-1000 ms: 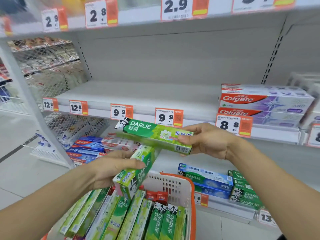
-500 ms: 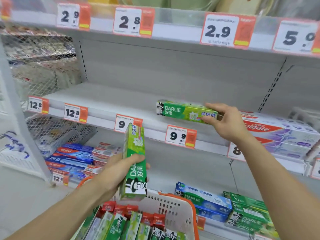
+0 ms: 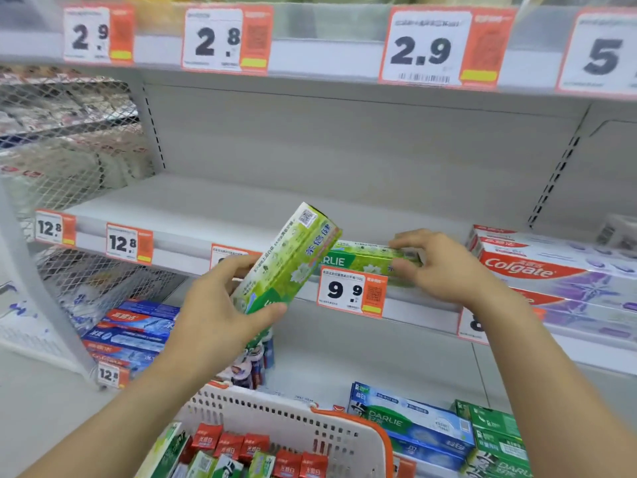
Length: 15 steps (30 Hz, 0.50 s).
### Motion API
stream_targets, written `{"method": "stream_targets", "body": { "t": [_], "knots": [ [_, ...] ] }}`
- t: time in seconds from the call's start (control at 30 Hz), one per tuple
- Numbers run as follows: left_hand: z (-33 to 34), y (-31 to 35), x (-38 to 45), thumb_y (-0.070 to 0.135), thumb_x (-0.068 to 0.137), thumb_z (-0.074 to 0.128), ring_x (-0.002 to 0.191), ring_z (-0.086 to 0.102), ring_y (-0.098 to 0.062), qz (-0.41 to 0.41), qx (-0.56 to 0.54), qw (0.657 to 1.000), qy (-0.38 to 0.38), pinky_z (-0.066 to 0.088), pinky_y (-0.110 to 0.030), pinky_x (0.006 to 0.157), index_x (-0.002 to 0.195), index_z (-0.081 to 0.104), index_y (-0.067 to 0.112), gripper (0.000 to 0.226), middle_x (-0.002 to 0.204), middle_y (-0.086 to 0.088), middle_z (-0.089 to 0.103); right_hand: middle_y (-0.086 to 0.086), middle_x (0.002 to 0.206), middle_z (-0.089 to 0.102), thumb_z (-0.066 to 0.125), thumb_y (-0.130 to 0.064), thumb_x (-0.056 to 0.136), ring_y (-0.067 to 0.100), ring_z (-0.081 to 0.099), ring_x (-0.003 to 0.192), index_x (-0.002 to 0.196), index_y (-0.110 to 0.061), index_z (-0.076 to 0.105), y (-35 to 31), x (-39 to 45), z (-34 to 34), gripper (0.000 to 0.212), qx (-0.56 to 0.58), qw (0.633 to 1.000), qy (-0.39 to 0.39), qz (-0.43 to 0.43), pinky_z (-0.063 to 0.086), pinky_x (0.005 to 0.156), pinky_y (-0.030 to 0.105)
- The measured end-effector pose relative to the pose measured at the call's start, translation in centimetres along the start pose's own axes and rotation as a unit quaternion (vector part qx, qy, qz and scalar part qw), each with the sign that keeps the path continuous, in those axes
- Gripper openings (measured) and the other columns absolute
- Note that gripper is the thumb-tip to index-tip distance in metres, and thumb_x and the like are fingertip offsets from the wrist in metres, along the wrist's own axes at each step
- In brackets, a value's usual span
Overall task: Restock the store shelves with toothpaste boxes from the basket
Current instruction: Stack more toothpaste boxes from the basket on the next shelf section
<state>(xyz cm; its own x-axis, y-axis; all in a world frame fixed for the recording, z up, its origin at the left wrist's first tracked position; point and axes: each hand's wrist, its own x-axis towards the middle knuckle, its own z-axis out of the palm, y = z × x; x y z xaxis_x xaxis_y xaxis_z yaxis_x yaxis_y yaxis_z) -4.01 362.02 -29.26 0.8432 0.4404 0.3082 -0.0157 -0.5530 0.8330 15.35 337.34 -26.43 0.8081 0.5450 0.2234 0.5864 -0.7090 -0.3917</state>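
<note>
two green darlie toothpaste boxes are in play: the left hand [image 3: 220, 310] grips one tilted green box [image 3: 289, 267] by its lower part, just in front of the middle shelf [image 3: 193, 215], while the right hand [image 3: 437, 267] pinches the end of a second green box [image 3: 365, 258] lying flat on that shelf's front edge beside stacked colgate boxes [image 3: 551, 270]. the hands are apart. a price tag [image 3: 351, 291] below reads 9.9; others read 12.8 and 2.9. the white basket [image 3: 293, 426] with an orange rim holds more green and red-topped boxes.
</note>
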Motion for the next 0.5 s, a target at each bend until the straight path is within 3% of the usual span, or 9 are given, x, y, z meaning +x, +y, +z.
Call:
{"method": "stream_targets", "body": {
  "t": [0.1,0.23,0.33,0.43,0.5],
  "knots": [
    [0.1,2.7,3.0,0.016,0.066,0.092,0.089,0.066,0.007,0.058,0.04,0.997,0.032,0.05,-0.013,0.085,0.109,0.063,0.034,0.055,0.099,0.021,0.07,-0.005,0.142,0.055,0.072,-0.036,0.09,0.015,0.046,0.135,0.14,-0.027,0.054,-0.8,-0.2,0.3,0.053,0.034,0.998,0.048,-0.022,0.033,0.113,0.028],
    [1.4,5.6,8.7,0.021,0.07,0.09,0.1,0.067,-0.015,0.123,0.161,0.979,-0.031,0.052,-0.036,0.093,0.119,0.064,0.034,0.057,0.107,0.013,0.071,-0.011,0.138,0.054,0.075,-0.03,0.088,0.007,0.055,0.121,0.148,-0.043,0.034,-1.2,-0.4,0.3,0.073,0.193,0.975,0.106,-0.04,0.043,0.106,0.031],
    [3.8,6.6,12.4,0.024,0.072,0.088,0.115,0.062,-0.027,0.155,0.254,0.952,-0.073,0.044,-0.044,0.104,0.127,0.063,0.033,0.061,0.122,0.006,0.07,-0.014,0.142,0.046,0.07,-0.03,0.092,0.006,0.054,0.118,0.148,-0.053,0.025,-1.3,-0.2,0.1,0.075,0.217,0.969,0.117,-0.031,0.042,0.1,0.025],
    [6.5,6.0,14.7,0.024,0.07,0.089,0.114,0.063,-0.025,0.159,0.261,0.947,-0.099,0.043,-0.045,0.105,0.125,0.064,0.033,0.062,0.121,0.006,0.07,-0.001,0.147,0.036,0.062,-0.026,0.097,0.016,0.05,0.126,0.152,-0.041,0.03,-1.2,0.3,1.4,0.065,0.15,0.982,0.112,-0.013,0.037,0.104,0.024],
    [7.5,5.0,15.9,0.025,0.069,0.089,0.113,0.063,-0.023,0.144,0.249,0.95,-0.122,0.041,-0.046,0.108,0.124,0.065,0.033,0.06,0.12,0.007,0.071,0.008,0.152,0.027,0.058,-0.028,0.099,0.026,0.048,0.131,0.154,-0.03,0.031,-1.3,0.5,2.6,0.061,0.114,0.989,0.093,0.01,0.036,0.111,0.031]
  ]
}}
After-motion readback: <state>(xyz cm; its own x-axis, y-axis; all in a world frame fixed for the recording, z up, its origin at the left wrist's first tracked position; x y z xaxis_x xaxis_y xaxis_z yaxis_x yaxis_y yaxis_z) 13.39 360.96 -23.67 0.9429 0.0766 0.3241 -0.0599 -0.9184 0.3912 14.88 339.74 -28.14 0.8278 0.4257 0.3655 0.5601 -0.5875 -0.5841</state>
